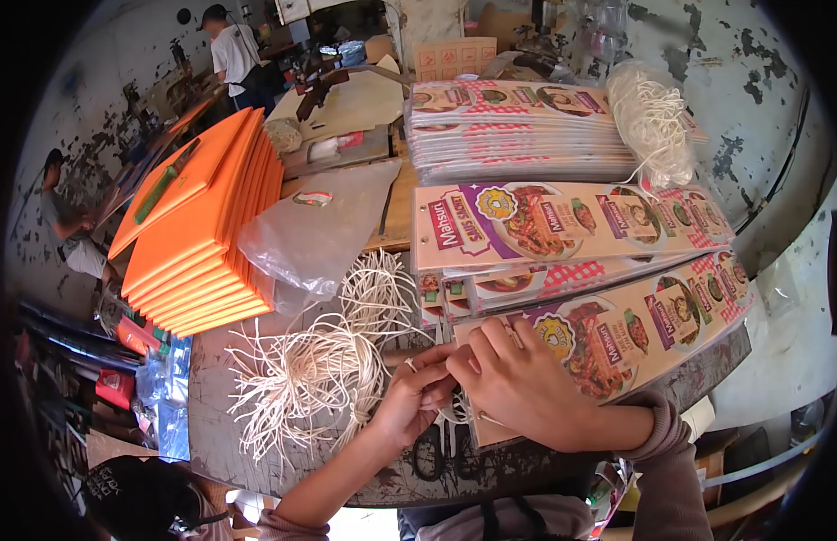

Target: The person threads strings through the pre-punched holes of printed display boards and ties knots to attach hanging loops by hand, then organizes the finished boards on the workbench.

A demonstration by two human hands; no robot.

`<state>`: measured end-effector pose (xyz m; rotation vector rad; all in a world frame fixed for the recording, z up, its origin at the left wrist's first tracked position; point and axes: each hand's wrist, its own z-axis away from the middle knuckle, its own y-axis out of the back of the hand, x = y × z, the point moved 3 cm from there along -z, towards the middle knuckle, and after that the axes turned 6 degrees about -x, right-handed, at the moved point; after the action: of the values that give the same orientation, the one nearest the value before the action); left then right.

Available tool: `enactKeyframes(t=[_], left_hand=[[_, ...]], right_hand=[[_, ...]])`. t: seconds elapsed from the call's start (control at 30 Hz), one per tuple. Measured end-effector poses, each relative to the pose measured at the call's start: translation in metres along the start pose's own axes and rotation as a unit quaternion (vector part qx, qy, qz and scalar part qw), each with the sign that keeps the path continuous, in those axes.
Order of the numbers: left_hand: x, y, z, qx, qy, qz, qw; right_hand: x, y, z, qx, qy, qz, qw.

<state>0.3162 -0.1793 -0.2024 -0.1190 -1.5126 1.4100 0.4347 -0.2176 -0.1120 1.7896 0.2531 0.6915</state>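
At the left end of a printed laminated banner (608,347), my left hand (420,388) has its fingers pinched together on a white cord, a short end of which sticks up. My right hand (517,383) lies over the banner's left edge, its fingers bent and meeting those of my left hand. Part of the cord is hidden between the fingers. Just left of my hands lies a loose bundle of white cords (315,374). Black-handled scissors (428,453) rest below my hands, partly covered.
Orange padded sheets (197,243) are stacked at the left, beside a clear plastic bag (324,230). More banners (517,140) are piled at the back right under a bag of cord (653,126). Two people are in the left background; another person's dark cap shows at bottom left.
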Motion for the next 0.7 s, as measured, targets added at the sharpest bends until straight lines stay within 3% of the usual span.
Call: enactKeyframes(t=[0.43,0.7], left_hand=[[-0.0031,-0.0011,0.0005,0.026,-0.005,-0.106,0.994],[-0.0027,-0.0032,0.0006,0.022,0.007,-0.062,0.998]], right_hand=[[-0.0082,-0.0062,-0.0002,-0.011,0.007,0.094,0.996],[-0.0022,-0.0009,-0.0001,0.015,0.005,0.005,1.000]])
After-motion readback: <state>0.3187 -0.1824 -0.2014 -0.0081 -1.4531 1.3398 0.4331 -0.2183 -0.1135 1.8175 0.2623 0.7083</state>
